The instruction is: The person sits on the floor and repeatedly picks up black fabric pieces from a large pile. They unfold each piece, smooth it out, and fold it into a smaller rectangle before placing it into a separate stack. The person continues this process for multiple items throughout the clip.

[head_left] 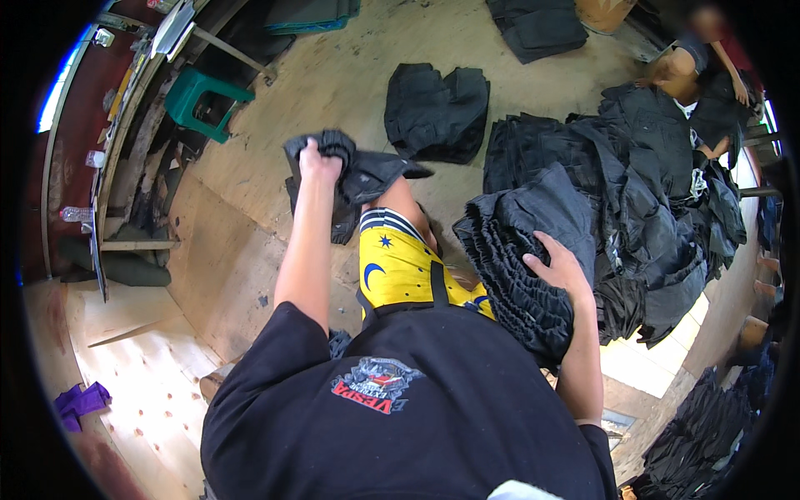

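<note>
My left hand (321, 165) is closed around the gathered waistband of a black garment (373, 177), which looks like a pair of trousers or shorts. It hangs over my bent leg, partly hiding it. My right hand (560, 268), thumb and fingers apart, rests on a stack of black garments (507, 218). Their ruffled elastic waistbands face me in layers, and the stack leans by my right thigh. Beneath the left-hand garment, more dark cloth (343, 223) lies on the floor.
A large heap of black garments (637, 154) fills the right side. Ahead lie a folded black pile (437, 112) and another dark pile (537, 29). A green plastic stool (196, 100) stands at left. Another person (677, 67) sits at the far right, handling dark cloth.
</note>
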A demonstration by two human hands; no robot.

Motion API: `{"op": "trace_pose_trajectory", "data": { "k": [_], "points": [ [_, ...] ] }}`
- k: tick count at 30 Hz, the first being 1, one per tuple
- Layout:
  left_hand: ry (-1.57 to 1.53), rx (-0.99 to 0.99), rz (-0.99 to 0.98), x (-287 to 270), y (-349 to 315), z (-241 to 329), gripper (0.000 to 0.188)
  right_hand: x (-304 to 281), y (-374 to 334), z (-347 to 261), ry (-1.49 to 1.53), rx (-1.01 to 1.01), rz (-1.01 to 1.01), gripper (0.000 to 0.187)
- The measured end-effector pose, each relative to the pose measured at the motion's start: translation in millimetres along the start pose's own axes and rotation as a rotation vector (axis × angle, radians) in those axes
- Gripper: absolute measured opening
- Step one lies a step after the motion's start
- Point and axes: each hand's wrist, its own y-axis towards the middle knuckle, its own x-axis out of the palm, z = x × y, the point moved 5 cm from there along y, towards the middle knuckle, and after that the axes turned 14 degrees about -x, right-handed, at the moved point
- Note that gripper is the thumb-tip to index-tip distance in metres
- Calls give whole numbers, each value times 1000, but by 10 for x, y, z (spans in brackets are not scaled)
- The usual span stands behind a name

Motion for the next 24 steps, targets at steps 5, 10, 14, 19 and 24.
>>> {"op": "trace_pose_trajectory", "data": {
  "k": [5,10,14,19,24],
  "points": [
    [-91,37,-315,1412,-203,-450,54,-19,-65,4,22,-40,30,75],
    [-172,41,-484,1988,-220,-664,66,3,-107,8,22,-32,53,74],
    [108,-103,-317,1628,78,-891,66,24,-134,27,-6,-59,69,74],
    [416,-203,20,610,69,-1478,86,-25,-173,24,-221,132,-28,69],
    [504,-424,-116,86,-506,-2144,40,-459,-153,-268,-233,243,81,47]
  ]
}}
